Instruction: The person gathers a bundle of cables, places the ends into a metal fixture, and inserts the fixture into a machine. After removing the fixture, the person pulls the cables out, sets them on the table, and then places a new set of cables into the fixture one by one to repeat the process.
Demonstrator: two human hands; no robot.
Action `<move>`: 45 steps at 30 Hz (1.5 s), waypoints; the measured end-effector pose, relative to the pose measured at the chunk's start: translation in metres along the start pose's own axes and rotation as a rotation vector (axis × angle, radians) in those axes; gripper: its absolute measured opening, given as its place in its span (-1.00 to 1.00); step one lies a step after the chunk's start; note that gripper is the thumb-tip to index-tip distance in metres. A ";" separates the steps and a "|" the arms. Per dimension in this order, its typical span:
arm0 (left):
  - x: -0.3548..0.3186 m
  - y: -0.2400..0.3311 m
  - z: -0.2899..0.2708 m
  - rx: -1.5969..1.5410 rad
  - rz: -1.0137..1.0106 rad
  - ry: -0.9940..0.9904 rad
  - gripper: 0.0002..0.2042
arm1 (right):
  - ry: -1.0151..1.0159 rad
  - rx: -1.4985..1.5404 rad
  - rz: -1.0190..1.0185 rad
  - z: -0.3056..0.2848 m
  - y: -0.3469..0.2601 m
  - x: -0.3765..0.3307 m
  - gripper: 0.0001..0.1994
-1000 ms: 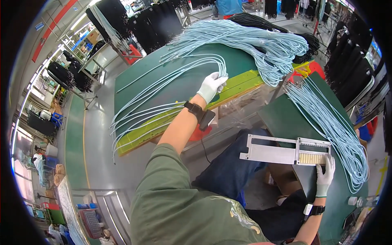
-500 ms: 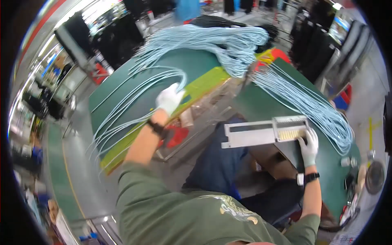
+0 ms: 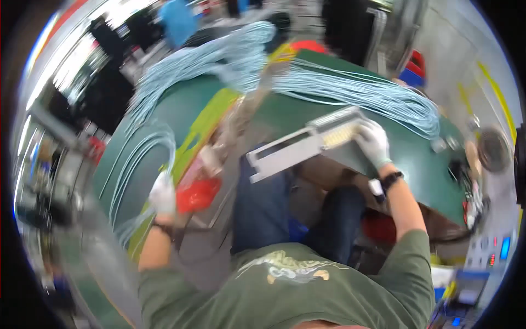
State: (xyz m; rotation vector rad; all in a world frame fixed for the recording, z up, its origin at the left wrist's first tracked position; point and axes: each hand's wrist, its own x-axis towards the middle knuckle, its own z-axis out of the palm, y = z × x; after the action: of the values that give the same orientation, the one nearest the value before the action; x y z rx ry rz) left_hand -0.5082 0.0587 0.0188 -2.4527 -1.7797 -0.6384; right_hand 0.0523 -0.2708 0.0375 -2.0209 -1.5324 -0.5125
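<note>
My left hand (image 3: 163, 194), in a white glove and blurred, is closed around one end of several light-blue cables (image 3: 156, 134). These arch up from it and curve back over the green table. In my white-gloved right hand (image 3: 373, 141) is one end of a flat, silvery metal frame (image 3: 290, 156), gripped with the fingers at its edge. The frame has a long open slot and, near that hand, a row of small pale-yellow pieces. It is tilted, its right end higher, above my lap and the table's near edge.
A large pile of light-blue cables (image 3: 192, 57) covers the far left of the green table (image 3: 197, 90). Another long cable bundle (image 3: 367, 98) lies on the right part. A yellow-green strip (image 3: 205, 123) edges the left part, with a red plastic piece (image 3: 198, 196) beside it.
My left hand has moved left and nearer to me, bringing the cable ends with it. My right hand and the metal frame have shifted left and up, the frame now more tilted. The view has turned.
</note>
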 end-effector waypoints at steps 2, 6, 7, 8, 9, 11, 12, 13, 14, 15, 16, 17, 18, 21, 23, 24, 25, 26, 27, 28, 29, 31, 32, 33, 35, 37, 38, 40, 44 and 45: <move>-0.003 0.004 0.000 -0.225 0.155 0.135 -0.74 | -0.046 -0.010 -0.014 -0.006 0.004 -0.001 -0.81; 0.005 0.000 0.012 -0.126 0.205 0.288 -0.82 | -0.032 -0.003 -0.018 0.008 0.019 -0.014 -0.71; 0.003 -0.001 0.013 -0.114 0.193 0.330 -0.83 | -0.034 0.024 -0.021 0.015 0.024 -0.016 -0.70; 0.002 0.003 0.008 -0.054 0.162 0.246 -0.85 | -0.061 -0.003 -0.039 0.019 0.033 -0.017 -0.70; 0.000 0.001 0.005 -0.076 0.167 0.289 -0.86 | -0.086 -0.026 -0.058 0.025 0.037 -0.017 -0.69; 0.000 0.000 0.007 -0.094 0.165 0.313 -0.86 | -0.101 -0.038 -0.081 0.026 0.042 -0.018 -0.69; -0.001 -0.005 0.007 -0.081 0.146 0.294 -0.86 | -0.117 -0.010 -0.069 0.030 0.043 -0.016 -0.69; -0.002 -0.003 0.006 -0.058 0.134 0.263 -0.85 | -0.138 0.009 -0.050 0.031 0.046 -0.015 -0.69; -0.003 -0.005 0.003 -0.031 0.122 0.233 -0.85 | -0.124 0.003 -0.092 0.035 0.044 -0.013 -0.70; -0.007 -0.009 0.006 -0.031 0.113 0.252 -0.87 | -0.108 0.002 -0.137 0.039 0.045 -0.009 -0.72; -0.007 -0.006 0.004 -0.035 0.120 0.272 -0.89 | -0.119 0.004 -0.161 0.038 0.062 -0.014 -0.71; -0.001 0.003 0.004 -0.028 0.061 0.162 -0.90 | -0.129 0.009 -0.186 0.042 0.078 -0.013 -0.71; -0.002 0.005 0.009 -0.070 0.083 0.240 -0.91 | -0.137 0.065 -0.238 0.057 0.074 0.002 -0.71; 0.001 0.011 0.016 -0.144 0.100 0.271 -0.91 | 0.481 0.825 -0.645 0.053 0.024 0.016 -0.77; -0.008 0.008 0.013 -0.122 0.070 0.261 -0.92 | 0.131 0.543 -0.457 -0.003 -0.015 0.019 -0.79; -0.005 0.011 0.011 -0.127 0.079 0.249 -0.92 | -0.191 0.213 -0.243 -0.016 -0.024 0.024 -0.81; 0.002 0.015 0.010 -0.146 0.099 0.231 -0.93 | -0.184 0.201 -0.234 -0.005 -0.023 0.034 -0.81; 0.006 0.015 0.008 -0.146 0.115 0.199 -0.91 | -0.014 0.678 -0.341 0.011 -0.022 0.045 -0.76; 0.008 0.012 0.007 -0.151 0.136 0.165 -0.88 | 0.170 1.142 -0.440 0.028 -0.020 0.055 -0.72; 0.004 0.005 0.005 -0.143 0.122 0.207 -0.90 | 0.366 1.616 -0.541 0.042 -0.024 0.062 -0.67; 0.001 -0.001 0.001 -0.137 0.114 0.244 -0.89 | 0.373 1.591 -0.532 0.048 -0.029 0.062 -0.67; 0.007 0.001 -0.004 -0.141 0.094 0.223 -0.89 | -0.484 1.792 0.445 0.046 -0.037 0.059 -0.49; 0.007 -0.002 -0.008 -0.165 0.077 0.217 -0.87 | -0.913 1.762 0.953 0.041 -0.047 0.069 -0.40; 0.003 -0.007 -0.010 -0.174 0.050 0.197 -0.85 | -0.907 1.766 0.968 0.036 -0.068 0.085 -0.40; 0.002 -0.008 -0.022 -0.224 0.015 0.164 -0.83 | -1.070 1.617 0.699 0.013 -0.128 0.126 -0.44; 0.003 -0.008 -0.019 -0.322 -0.033 0.073 -0.81 | -1.209 1.452 0.385 -0.013 -0.215 0.178 -0.47; 0.000 -0.009 -0.019 -0.324 -0.102 -0.067 -0.81 | -1.284 1.363 0.208 -0.020 -0.253 0.204 -0.48; 0.016 -0.005 -0.038 -0.418 -0.166 -0.285 -0.80 | -1.303 1.271 -0.002 -0.037 -0.297 0.235 -0.50; 0.020 -0.015 -0.144 -0.580 -0.305 -0.368 -0.78 | -1.405 1.460 0.066 -0.019 -0.345 0.274 -0.59; 0.013 -0.017 -0.169 -0.631 -0.344 -0.386 -0.77 | -1.374 1.497 -0.028 -0.023 -0.363 0.298 -0.53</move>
State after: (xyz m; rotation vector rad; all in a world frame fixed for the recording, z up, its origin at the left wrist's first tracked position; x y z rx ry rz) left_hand -0.5713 0.0305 0.1740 -2.8244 -2.5087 -0.9207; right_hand -0.2126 0.0119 0.3038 -0.8749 -1.5659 1.8315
